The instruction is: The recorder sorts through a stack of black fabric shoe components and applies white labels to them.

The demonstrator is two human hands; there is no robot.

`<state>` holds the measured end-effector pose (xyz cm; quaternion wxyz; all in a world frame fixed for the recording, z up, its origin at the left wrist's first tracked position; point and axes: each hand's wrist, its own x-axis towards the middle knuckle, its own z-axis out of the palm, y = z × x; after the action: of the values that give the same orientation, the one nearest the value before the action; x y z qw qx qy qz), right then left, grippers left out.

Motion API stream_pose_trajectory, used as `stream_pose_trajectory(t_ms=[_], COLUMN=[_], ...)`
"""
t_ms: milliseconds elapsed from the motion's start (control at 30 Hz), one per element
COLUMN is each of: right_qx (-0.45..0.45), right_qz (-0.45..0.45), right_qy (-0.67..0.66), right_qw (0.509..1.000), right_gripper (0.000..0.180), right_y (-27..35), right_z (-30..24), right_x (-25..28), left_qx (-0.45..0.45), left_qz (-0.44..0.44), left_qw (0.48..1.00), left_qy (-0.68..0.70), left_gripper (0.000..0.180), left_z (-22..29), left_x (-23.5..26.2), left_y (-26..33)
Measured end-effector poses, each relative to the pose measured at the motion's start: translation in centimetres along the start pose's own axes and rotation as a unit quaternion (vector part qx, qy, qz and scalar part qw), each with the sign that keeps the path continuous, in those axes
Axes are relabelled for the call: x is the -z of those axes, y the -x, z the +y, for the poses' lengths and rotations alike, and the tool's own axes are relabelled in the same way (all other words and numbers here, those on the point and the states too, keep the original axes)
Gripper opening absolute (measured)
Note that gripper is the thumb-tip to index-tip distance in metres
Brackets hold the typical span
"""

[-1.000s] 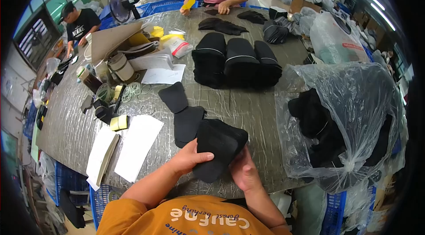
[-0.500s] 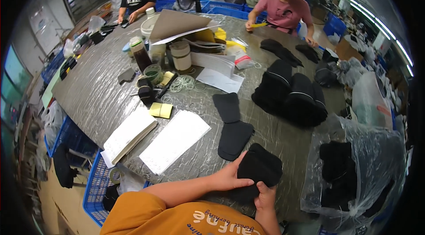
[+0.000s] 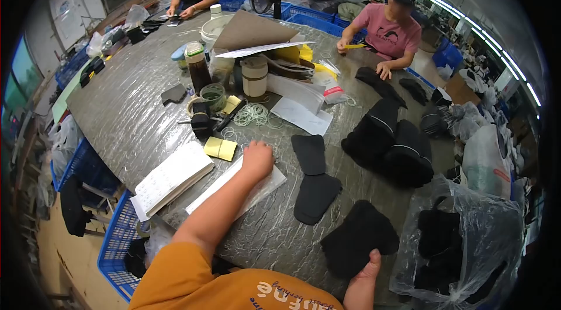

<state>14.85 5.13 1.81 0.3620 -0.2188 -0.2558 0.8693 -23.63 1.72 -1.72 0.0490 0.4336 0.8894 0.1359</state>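
My right hand (image 3: 367,266) grips a stack of black cut pieces (image 3: 357,234) by its lower right edge, thumb on top. My left arm stretches over the white paper sheets (image 3: 272,180). At their far edge, my left hand (image 3: 258,161) has its fingers curled down, and whatever lies under them is hidden. Just beyond it lies a loose heap of pale rubber bands (image 3: 252,115), with a single pale band (image 3: 229,134) closer by. Two dark grey shaped pieces (image 3: 310,155) lie end to end between my hands.
Banded black bundles (image 3: 388,146) stand at right, near a clear plastic bag (image 3: 461,240) of black pieces. An open notebook (image 3: 175,178), yellow pad (image 3: 220,148), jars and a bottle (image 3: 197,67) occupy the left and middle. Two people work across the table; a blue crate (image 3: 114,251) sits below left.
My left hand has let go of the black stack and reached forward left over the white sheets. The stack, now in my right hand alone, has tilted and shifted slightly right.
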Motion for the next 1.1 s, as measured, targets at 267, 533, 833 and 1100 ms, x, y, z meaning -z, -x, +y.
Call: stream_pose_trajectory(t_ms=[267,533,833,1100], right_qx=[0.119,0.211,0.078,-0.015], right_qz=[-0.159,-0.343,-0.084,0.113], right_qy=[0.195,0.452,0.867,0.586], right_qw=[0.961,0.796,0.486,0.802], right_gripper=[0.051,0.086,0.082,0.085], right_y=[-3.7,-5.7,-1.8,-3.0], right_z=[0.7,-1.5,-5.0,-6.5], right_x=[-4.1,3.7,-5.8,-1.0], left_qx=[-0.286,-0.001,-0.250,-0.402], left_qz=[-0.159,-0.389,-0.511,-0.309], left_qw=[0.868,0.520,0.556,0.821], left_qy=[0.374,0.760,0.606,0.264], left_gripper=[0.012,0.012,0.056,0.035], left_z=[8.8,9.9,11.3,13.8], left_x=[4.5,4.1,6.7,7.1], left_y=[7.2,8.2,9.3,11.5])
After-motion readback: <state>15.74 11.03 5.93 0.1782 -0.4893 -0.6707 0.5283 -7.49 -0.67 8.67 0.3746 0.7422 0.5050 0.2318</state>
